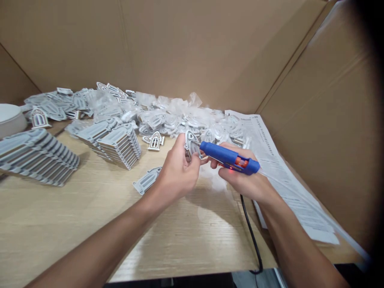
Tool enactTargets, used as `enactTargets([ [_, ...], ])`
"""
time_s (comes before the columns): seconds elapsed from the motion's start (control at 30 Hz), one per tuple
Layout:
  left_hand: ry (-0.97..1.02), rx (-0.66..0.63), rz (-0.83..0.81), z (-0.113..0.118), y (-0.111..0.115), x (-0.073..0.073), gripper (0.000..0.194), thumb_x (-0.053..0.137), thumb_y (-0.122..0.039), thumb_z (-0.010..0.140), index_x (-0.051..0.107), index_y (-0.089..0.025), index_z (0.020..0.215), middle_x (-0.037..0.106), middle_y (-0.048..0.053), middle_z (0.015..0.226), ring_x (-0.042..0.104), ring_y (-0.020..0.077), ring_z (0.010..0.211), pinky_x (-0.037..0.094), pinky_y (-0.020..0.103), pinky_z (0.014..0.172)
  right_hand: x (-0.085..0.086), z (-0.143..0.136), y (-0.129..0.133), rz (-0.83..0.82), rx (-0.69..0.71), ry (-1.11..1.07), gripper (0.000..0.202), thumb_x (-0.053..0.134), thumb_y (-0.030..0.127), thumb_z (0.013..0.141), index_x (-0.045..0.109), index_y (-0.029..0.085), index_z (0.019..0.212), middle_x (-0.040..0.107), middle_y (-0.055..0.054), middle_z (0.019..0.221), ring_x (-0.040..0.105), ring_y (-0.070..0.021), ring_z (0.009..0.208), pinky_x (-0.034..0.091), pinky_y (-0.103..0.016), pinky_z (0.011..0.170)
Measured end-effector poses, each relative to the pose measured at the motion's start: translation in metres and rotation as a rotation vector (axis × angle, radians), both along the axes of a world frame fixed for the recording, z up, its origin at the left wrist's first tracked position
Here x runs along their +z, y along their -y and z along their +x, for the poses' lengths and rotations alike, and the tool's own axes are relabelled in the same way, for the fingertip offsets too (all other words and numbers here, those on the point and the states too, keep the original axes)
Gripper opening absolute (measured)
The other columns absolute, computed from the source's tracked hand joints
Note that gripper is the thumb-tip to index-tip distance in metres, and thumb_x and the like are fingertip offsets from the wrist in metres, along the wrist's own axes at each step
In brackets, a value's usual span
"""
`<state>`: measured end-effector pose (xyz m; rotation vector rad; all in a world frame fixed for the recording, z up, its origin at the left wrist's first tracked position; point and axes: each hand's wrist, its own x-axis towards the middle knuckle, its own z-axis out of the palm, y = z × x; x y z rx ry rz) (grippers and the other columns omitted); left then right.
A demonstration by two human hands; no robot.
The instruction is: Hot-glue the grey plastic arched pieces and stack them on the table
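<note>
Blue plastic glue gun with bare fingertips close to its nozzle: burn and spill risk

Head view. The left hand [180, 172], at the centre, pinches a pale grey, arch-shaped frame piece [191, 146] between thumb and fingers. The right hand [246, 180], toward 4 o'clock, is wrapped round the blue plastic glue gun [229, 157], its metal nozzle at the face of the piece. A red light shows on the gun.

Risks, as judged: a slip of the nozzle could burn the left thumb; a hard squeeze could flood the piece with glue. The black rubbery cable [250, 236] runs to the table edge at 5 o'clock; a snag there could jerk the gun. A careless left forearm could push the loose grey arched plate [147, 182] just beside it, or tip the leaning grey stack [120, 146] at 10 o'clock.

Surface: pale wood-grain table [180, 240], glossy toward 6 o'clock. A heap of clear-bagged grey parts [168, 116] lies from 10 to 1 o'clock; stray plastic film could stick to wet glue. White printed sheets [276, 176] lie at 3 o'clock.

Room: brown cardboard walls [192, 48] stand behind and to the right. What lies beyond them cannot be told.
</note>
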<state>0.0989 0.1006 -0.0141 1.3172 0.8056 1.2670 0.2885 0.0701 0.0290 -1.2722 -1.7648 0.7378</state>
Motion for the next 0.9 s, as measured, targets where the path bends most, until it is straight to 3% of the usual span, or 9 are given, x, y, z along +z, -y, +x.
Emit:
enactTargets([
  [0.23,-0.017,-0.022,0.034,0.0009,0.0013,0.0020,0.023,0.070,-0.023,0.103,0.048,-0.026,0.102,0.066,-0.002,0.094,0.071,0.0131,0.074,0.072,0.039,0.089,0.0027,-0.0034,0.0031,-0.058,-0.023,0.000,0.013,0.058,0.018,0.065,0.067,0.023,0.073,0.067,0.001,0.075,0.057,-0.0170,0.068,0.041,-0.033,0.064],
  [0.4,-0.002,-0.027,0.044,0.0014,-0.0001,0.0006,0.023,0.071,-0.022,0.101,0.049,-0.026,0.105,0.068,-0.001,0.095,0.076,0.0172,0.083,0.073,0.043,0.092,0.0002,-0.0019,0.0028,-0.138,-0.068,-0.003,0.011,0.060,0.022,0.064,0.067,0.023,0.072,0.069,-0.002,0.077,0.063,-0.0218,0.075,0.044,-0.037,0.070],
  [0.6,-0.041,-0.039,0.033,-0.0008,0.0001,0.0005,0.021,0.069,-0.024,0.103,0.050,-0.027,0.110,0.070,0.000,0.095,0.079,0.0214,0.089,0.071,0.038,0.081,-0.0003,-0.0031,0.0021,-0.220,-0.117,-0.014,0.010,0.061,0.026,0.062,0.065,0.025,0.072,0.070,-0.002,0.074,0.073,-0.0284,0.082,0.048,-0.040,0.074],
  [0.73,-0.035,-0.034,-0.007,-0.0014,0.0016,0.0035,0.023,0.073,-0.026,0.101,0.052,-0.027,0.111,0.073,0.003,0.099,0.081,0.0251,0.098,0.070,0.036,0.078,-0.0001,-0.0035,0.0020,-0.207,-0.105,-0.030,0.009,0.063,0.024,0.063,0.064,0.025,0.072,0.071,-0.002,0.074,0.073,-0.0278,0.079,0.050,-0.040,0.072],
  [0.9,-0.025,-0.041,-0.004,-0.0016,0.0018,0.0051,0.024,0.073,-0.023,0.100,0.054,-0.027,0.114,0.073,0.003,0.101,0.080,0.0244,0.093,0.067,0.035,0.074,0.0016,-0.0034,0.0026,-0.143,-0.046,-0.007,0.015,0.061,0.019,0.063,0.067,0.025,0.074,0.071,-0.002,0.077,0.071,-0.0244,0.077,0.052,-0.039,0.072],
])
